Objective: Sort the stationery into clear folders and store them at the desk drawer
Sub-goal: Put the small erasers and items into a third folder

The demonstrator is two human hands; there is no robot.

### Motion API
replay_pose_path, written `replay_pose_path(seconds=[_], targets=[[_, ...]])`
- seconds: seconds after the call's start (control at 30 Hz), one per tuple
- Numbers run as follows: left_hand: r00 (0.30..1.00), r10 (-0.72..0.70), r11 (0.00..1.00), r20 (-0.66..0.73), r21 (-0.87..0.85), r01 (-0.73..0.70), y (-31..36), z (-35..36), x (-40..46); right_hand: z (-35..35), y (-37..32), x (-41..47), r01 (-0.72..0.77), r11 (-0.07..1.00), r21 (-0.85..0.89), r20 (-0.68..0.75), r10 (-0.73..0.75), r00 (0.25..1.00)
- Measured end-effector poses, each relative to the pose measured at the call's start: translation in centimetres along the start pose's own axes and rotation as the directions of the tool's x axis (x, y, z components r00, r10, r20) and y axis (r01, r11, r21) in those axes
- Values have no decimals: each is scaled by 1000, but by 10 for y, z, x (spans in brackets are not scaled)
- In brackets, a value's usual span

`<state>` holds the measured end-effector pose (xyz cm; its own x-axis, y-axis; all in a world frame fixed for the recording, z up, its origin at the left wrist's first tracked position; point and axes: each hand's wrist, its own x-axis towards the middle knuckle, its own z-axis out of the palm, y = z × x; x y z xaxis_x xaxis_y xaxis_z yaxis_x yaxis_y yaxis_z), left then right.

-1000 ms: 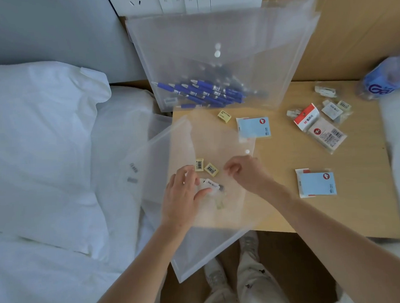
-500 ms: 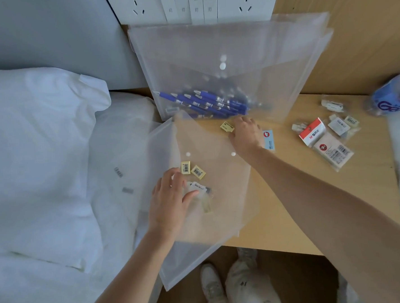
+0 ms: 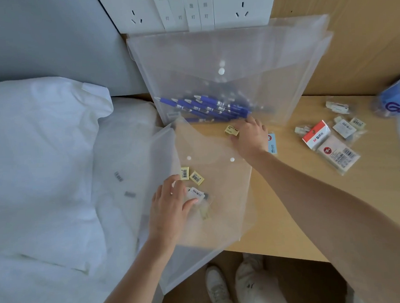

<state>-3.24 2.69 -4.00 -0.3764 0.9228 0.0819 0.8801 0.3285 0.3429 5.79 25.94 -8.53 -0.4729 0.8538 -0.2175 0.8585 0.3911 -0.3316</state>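
Observation:
A clear folder lies over the left end of the wooden desk, with two yellow barcoded erasers and a white packet in it. My left hand grips this folder at its left side, thumb on the sheet. My right hand reaches over the folder's far edge and pinches a loose yellow eraser; it covers most of a blue note pad. Behind, a second clear folder leans on the wall with several blue pens inside.
Red-and-white packets, a barcoded bag and small wrapped pieces lie at the desk's right. A blue bottle stands at the far right edge. White pillows fill the left. Wall sockets are above.
My right hand left the folder's middle, reached to the far edge and closed on the loose yellow eraser, covering the blue pad. My left hand stayed on the folder.

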Motion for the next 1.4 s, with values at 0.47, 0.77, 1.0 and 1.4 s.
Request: replay_pose_path(seconds=[0.47,0.77,1.0,1.4], targets=[[991,129,992,-22,7,-129,63,2,9,-32,40,-109,93,872,481,-8,-101,995],[949,313,950,47,-25,-312,120,23,18,-20,79,-160,-123,890,439,241,15,970],[948,311,948,64,-91,-305,140,29,30,-41,125,-159,-252,781,571,103,237,966],[971,233,966,52,-126,-225,136,51,52,-64,182,-74,-314,830,461,-102,401,910]])
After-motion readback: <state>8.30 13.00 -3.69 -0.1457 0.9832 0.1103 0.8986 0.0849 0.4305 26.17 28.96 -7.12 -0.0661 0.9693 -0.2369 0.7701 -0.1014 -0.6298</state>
